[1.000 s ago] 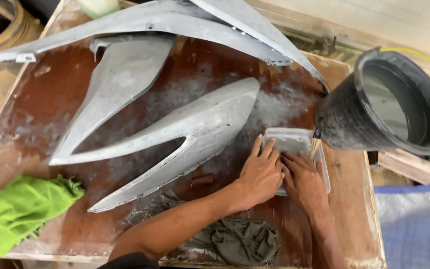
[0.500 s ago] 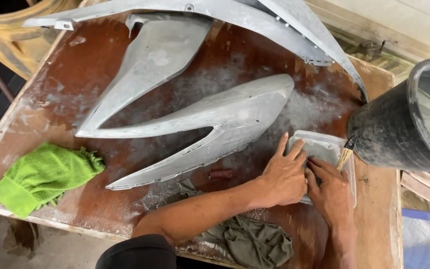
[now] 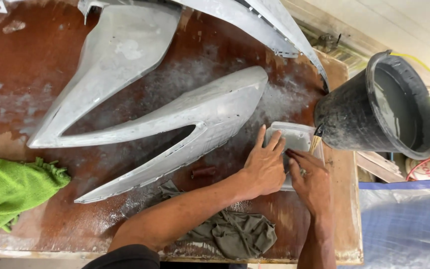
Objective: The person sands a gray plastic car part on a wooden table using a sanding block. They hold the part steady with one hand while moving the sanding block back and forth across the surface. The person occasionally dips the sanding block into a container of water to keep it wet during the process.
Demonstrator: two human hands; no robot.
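My left hand [image 3: 264, 164] lies flat on the near-left edge of a shallow grey tray [image 3: 297, 137] at the right side of the wooden table [image 3: 16, 84], fingers spread over its rim. Beside it, my right hand [image 3: 312, 179] pinches something small at the tray's near edge; what it holds I cannot make out. A large grey sanded fairing panel [image 3: 195, 122] with a long slot lies just left of my hands. A brush handle [image 3: 316, 142] leans at the tray's right side.
A black bucket [image 3: 374, 107] of water stands at the table's right edge. More grey panels [image 3: 115, 65] lie at the back. A green cloth [image 3: 8, 192] sits at the near left, a dark rag [image 3: 235, 234] near the front edge. Blue sheeting [image 3: 406, 224] lies to the right.
The view has shifted closer and to the right. Both hands stay at the tray, with only small finger movements.
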